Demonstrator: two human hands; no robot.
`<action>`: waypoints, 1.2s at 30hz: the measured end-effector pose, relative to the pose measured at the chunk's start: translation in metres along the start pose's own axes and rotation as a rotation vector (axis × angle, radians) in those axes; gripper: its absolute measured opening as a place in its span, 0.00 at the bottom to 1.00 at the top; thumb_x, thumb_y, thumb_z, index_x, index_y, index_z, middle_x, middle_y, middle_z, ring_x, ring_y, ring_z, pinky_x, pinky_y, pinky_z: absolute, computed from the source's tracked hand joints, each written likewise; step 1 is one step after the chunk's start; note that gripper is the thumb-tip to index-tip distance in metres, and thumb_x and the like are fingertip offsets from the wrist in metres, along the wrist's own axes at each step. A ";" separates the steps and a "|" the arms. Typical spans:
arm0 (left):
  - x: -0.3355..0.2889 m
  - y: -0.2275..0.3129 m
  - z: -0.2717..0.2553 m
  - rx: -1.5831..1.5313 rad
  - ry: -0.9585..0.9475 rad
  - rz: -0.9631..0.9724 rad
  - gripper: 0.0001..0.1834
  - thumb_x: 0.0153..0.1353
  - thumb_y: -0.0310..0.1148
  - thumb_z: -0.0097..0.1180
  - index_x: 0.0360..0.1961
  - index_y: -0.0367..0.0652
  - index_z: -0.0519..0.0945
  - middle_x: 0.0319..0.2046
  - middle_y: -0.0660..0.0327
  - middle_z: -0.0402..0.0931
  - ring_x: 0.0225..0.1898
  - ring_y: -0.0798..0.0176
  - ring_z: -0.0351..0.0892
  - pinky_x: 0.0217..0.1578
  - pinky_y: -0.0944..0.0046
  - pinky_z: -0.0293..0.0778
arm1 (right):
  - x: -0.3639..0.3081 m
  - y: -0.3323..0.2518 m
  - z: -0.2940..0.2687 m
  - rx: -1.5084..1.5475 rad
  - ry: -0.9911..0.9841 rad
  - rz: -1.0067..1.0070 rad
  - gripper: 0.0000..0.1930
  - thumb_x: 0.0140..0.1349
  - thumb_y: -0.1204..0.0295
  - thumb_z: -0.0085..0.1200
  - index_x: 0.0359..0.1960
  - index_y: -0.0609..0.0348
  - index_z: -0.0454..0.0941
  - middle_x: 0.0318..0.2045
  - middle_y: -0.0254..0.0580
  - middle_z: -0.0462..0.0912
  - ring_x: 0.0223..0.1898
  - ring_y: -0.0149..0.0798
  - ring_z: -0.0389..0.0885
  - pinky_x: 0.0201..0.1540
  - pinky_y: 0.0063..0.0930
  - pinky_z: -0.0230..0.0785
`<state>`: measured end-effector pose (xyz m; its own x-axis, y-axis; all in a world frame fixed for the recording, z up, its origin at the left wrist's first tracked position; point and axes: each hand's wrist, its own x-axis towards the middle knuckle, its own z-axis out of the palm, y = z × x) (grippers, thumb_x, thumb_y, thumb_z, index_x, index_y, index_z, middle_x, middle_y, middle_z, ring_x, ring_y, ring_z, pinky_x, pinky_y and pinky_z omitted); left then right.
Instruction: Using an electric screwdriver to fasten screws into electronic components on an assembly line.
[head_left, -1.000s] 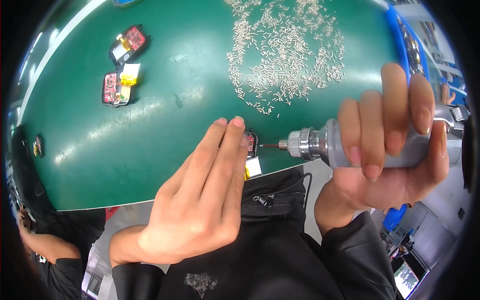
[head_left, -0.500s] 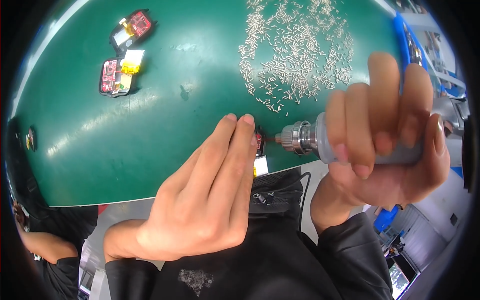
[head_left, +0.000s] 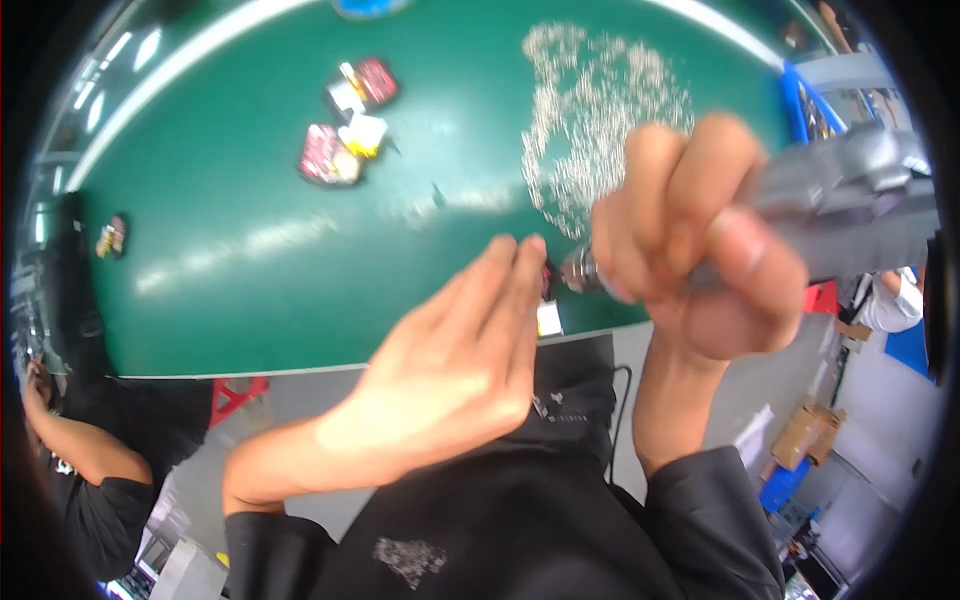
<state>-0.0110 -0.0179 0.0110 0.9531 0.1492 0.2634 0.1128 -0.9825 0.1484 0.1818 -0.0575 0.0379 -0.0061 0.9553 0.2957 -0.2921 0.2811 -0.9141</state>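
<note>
My left hand [head_left: 450,360] lies palm down at the table's near edge, fingers stretched out together, its fingertips holding a small electronic device [head_left: 547,283]. Most of the device and my left thumb are hidden. Beside the device shows a pale battery pouch [head_left: 550,320]. My right hand [head_left: 700,230] is closed round a grey electric screwdriver [head_left: 850,210], tilted with its body rising to the right. The metal nose of the screwdriver points left at the device; motion blur hides whether the bit touches it.
Many loose screws [head_left: 590,110] are spread over the green table [head_left: 250,300] behind my right hand. Two opened devices with red boards [head_left: 330,155] lie at the far left, another device [head_left: 112,237] at the left edge. A co-worker's arm [head_left: 90,440] is at lower left.
The whole view has shifted, so the table's things appear farther right. My right hand and the screwdriver have turned, showing more of its grey body. My left hand stays at the device.
</note>
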 end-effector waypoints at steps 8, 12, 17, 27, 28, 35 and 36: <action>-0.038 -0.018 -0.015 -0.067 0.045 -0.381 0.24 0.41 0.16 0.62 0.45 0.31 0.77 0.47 0.48 0.78 0.48 0.46 0.79 0.46 0.54 0.77 | -0.038 0.001 -0.042 0.452 0.148 -0.226 0.08 0.63 0.66 0.45 0.33 0.59 0.68 0.21 0.34 0.64 0.12 0.26 0.60 0.20 0.25 0.61; -0.081 -0.056 -0.029 0.410 0.190 -0.785 0.23 0.52 0.18 0.61 0.52 0.35 0.77 0.52 0.50 0.76 0.53 0.46 0.75 0.53 0.53 0.71 | -0.071 0.005 -0.056 0.489 0.346 -0.222 0.08 0.63 0.67 0.43 0.33 0.58 0.68 0.20 0.35 0.63 0.12 0.28 0.60 0.22 0.27 0.62; -0.027 -0.055 -0.024 0.198 0.259 -0.603 0.21 0.51 0.19 0.63 0.49 0.37 0.78 0.52 0.49 0.74 0.52 0.45 0.75 0.51 0.52 0.72 | -0.082 0.023 -0.047 0.611 0.478 -0.192 0.07 0.63 0.68 0.40 0.32 0.58 0.67 0.20 0.35 0.63 0.11 0.28 0.59 0.22 0.28 0.61; 0.058 -0.059 0.017 -0.080 0.237 -0.229 0.11 0.48 0.16 0.63 0.36 0.35 0.82 0.34 0.57 0.78 0.34 0.55 0.79 0.35 0.59 0.74 | -0.091 0.031 -0.047 0.705 0.453 -0.193 0.07 0.64 0.67 0.40 0.33 0.57 0.66 0.21 0.35 0.65 0.12 0.28 0.61 0.23 0.28 0.63; 0.059 -0.060 0.019 -0.060 0.240 -0.226 0.10 0.48 0.16 0.63 0.35 0.35 0.82 0.34 0.57 0.78 0.34 0.55 0.79 0.34 0.59 0.74 | -0.091 0.031 -0.047 0.712 0.438 -0.197 0.07 0.63 0.67 0.40 0.33 0.57 0.66 0.21 0.36 0.65 0.12 0.28 0.61 0.23 0.28 0.63; 0.066 -0.060 0.021 -0.013 0.210 -0.234 0.10 0.48 0.16 0.64 0.34 0.35 0.83 0.31 0.58 0.78 0.31 0.58 0.78 0.32 0.61 0.74 | -0.092 0.028 -0.049 0.713 0.433 -0.171 0.08 0.64 0.67 0.44 0.31 0.56 0.65 0.20 0.34 0.64 0.11 0.28 0.62 0.21 0.27 0.63; 0.067 -0.060 0.020 -0.015 0.206 -0.234 0.10 0.48 0.16 0.64 0.34 0.35 0.83 0.31 0.58 0.78 0.31 0.58 0.78 0.32 0.61 0.74 | -0.092 0.028 -0.049 0.716 0.437 -0.170 0.08 0.64 0.67 0.44 0.31 0.56 0.65 0.20 0.34 0.64 0.11 0.28 0.62 0.21 0.27 0.63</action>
<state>0.0515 0.0487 0.0001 0.8248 0.3918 0.4078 0.3166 -0.9174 0.2410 0.2211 -0.1327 -0.0289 0.4191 0.8963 0.1452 -0.7901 0.4388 -0.4281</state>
